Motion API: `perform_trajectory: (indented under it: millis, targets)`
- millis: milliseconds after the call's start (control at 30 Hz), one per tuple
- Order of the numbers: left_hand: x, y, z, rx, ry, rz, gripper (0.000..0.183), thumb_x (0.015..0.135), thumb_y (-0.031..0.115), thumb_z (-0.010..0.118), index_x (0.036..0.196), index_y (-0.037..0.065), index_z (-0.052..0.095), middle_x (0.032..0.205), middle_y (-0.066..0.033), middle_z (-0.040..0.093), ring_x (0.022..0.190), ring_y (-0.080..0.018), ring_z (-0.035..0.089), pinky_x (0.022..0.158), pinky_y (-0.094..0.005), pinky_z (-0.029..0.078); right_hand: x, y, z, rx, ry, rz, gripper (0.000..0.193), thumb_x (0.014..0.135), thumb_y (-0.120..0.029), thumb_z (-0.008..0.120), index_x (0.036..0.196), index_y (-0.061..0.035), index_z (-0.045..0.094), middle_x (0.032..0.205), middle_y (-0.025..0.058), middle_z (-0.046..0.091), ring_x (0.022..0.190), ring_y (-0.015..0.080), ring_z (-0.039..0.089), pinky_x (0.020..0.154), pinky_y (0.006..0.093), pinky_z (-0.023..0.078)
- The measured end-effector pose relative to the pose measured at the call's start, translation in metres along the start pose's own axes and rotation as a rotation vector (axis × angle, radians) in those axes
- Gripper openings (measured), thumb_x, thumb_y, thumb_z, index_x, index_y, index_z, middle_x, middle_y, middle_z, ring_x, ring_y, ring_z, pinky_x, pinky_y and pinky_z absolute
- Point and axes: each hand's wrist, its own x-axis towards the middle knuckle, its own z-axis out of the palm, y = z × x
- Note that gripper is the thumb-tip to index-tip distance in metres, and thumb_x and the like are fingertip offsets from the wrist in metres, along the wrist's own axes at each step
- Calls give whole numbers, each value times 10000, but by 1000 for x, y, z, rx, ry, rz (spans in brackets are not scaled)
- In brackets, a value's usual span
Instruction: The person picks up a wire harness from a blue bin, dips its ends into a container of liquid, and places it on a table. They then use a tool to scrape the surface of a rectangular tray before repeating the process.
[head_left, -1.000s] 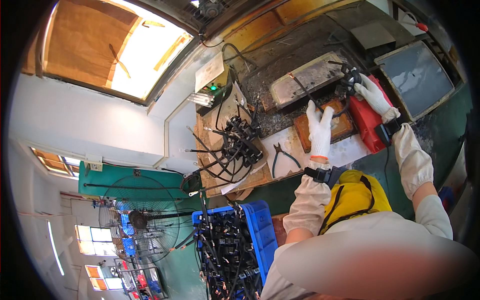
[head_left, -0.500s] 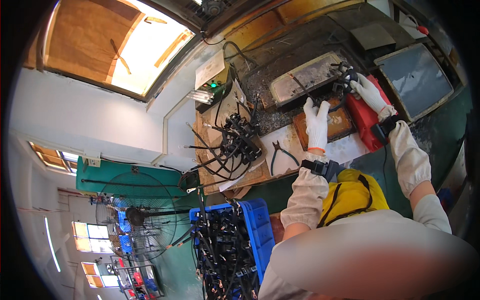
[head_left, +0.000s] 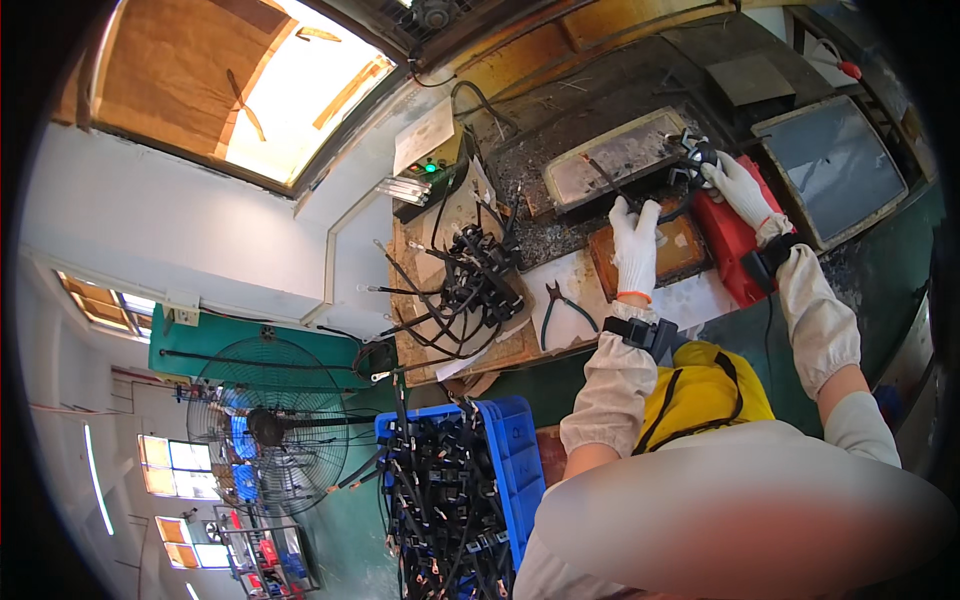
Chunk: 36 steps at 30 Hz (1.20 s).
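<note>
left hand (head_left: 635,243) grips a black cable (head_left: 674,213), right hand (head_left: 738,186) a black part (head_left: 705,154) by the red box's (head_left: 728,242) far end; likely positioning step, next move seems to call for steady hold.

Matt cloth gloves (head_left: 634,250), plastic-sheathed cable (head_left: 676,212), plastic crate (head_left: 519,462)

Blue crate (head_left: 516,450), btm end off-pic

Cable (head_left: 677,213) is blk, gloves (head_left: 634,248) wht, crate (head_left: 516,450) blu.
</note>
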Motion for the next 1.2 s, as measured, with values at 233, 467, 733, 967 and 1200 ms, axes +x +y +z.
perform_trajectory:
  millis: [233,467,733,967,1200]
  targets:
    - [7,-9,-3,0,2,18,755,818,338,623,1358,-38,253,1055,-129,516,742,-113,507,642,-264,485,-1,-5,1,14,-9,-2,454,897,-369,523,1235,-69,484,811,21,608,642,79,547,609,220,472]
    - [5,-5,-4,-2,-9,16,742,833,337,616,1360,-36,251,986,-92,515,714,-101,497,630,-258,481,-1,-5,1,14,2,4,441,894,-363,527,1219,-67,494,787,18,610,625,75,542,596,216,469]
    - [3,-2,-5,-26,-15,-17,754,831,344,617,1360,-45,247,981,-76,505,719,-98,492,637,-256,476,0,-7,1,1,7,11,443,893,-364,528,1208,-55,494,784,22,612,623,80,547,593,220,471]
    - [0,1,-4,-49,-15,-43,776,818,366,623,1359,-48,251,991,-71,493,722,-100,490,641,-256,475,3,-2,0,-6,-4,-2,449,893,-364,527,1212,-49,491,786,28,615,624,83,550,595,224,475]
    - [0,2,-5,-64,-18,-55,723,818,371,618,1326,-47,318,976,-64,496,716,-90,489,624,-247,473,4,1,0,12,-12,-8,461,894,-363,529,1224,-46,479,794,30,619,627,82,552,589,220,478]
